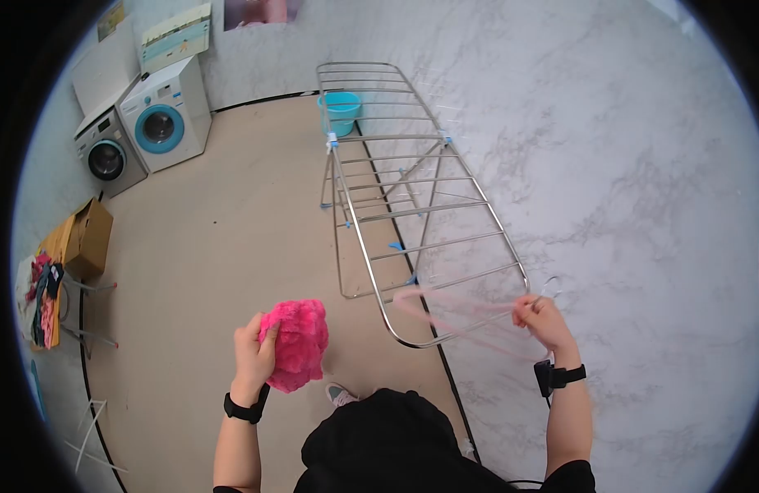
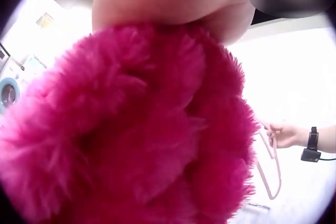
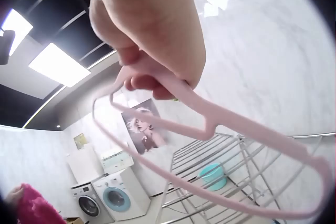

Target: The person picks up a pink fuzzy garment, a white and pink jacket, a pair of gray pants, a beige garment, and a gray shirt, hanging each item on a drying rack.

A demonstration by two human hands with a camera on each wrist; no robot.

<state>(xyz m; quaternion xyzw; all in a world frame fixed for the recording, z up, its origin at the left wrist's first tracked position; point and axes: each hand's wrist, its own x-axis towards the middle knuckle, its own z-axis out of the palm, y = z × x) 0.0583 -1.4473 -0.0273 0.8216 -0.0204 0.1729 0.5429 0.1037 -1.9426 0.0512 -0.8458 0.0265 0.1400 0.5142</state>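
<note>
A fluffy hot-pink piece of fabric (image 1: 298, 345) hangs bunched from my left hand (image 1: 254, 355), which grips it by its upper left edge. In the left wrist view the plush pile (image 2: 142, 129) fills most of the picture, so its shape stays hidden in folds. My right hand (image 1: 545, 320) holds a pale pink clothes hanger (image 3: 236, 124) near its neck, fingers curled round it. In the head view the hanger looks blurred and overlaps the near end of a metal drying rack (image 1: 441, 337). The two hands are well apart, with the fabric left of the rack.
The folding rack stretches away along the marbled wall (image 1: 609, 205), a blue bucket (image 1: 341, 111) beyond it. Two washing machines (image 1: 167, 119) stand at the back left. On the left side are a cardboard box (image 1: 90, 238) and a pile of clothes (image 1: 44, 296).
</note>
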